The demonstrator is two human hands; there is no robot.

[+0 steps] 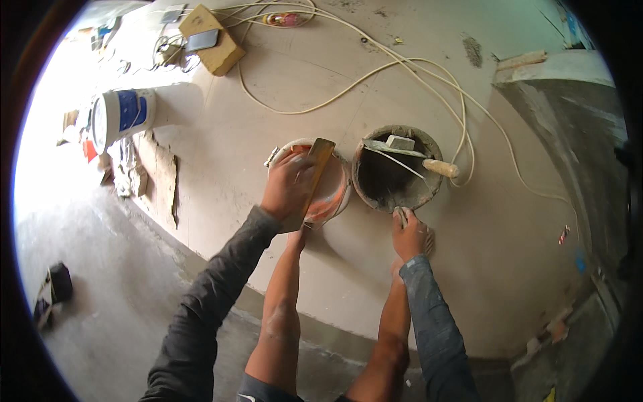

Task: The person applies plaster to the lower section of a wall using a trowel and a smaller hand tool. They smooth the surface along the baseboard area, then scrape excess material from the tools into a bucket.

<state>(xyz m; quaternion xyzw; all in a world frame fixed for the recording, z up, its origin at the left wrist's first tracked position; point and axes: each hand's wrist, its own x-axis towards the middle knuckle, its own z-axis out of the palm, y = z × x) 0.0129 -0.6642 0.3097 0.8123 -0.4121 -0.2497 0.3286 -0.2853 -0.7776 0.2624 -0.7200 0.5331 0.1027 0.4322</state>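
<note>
My left hand [289,184] is closed around a long, flat plastering trowel [317,167], held tilted over a bucket [347,194] with a pale rim and orange-stained inside. To its right stands a dark bucket [358,184] crusted with grey mortar. Across that bucket's rim lies another trowel [392,147] with a wooden handle [441,168]; a thin pale stick [398,163] slants below its blade. My right hand [409,238] is closed at the dark bucket's near edge, around something greyish that I cannot make out. A ribbed grey-brown thing [430,242] shows beside that hand, partly hidden.
A pale cable [375,84] loops over the floor board behind the buckets. Far left are a yellow block [224,57] with a phone [203,40] on it and a white-and-blue pail [127,115] lying tipped. A grey curved panel [569,127] stands right. My bare legs straddle the near space.
</note>
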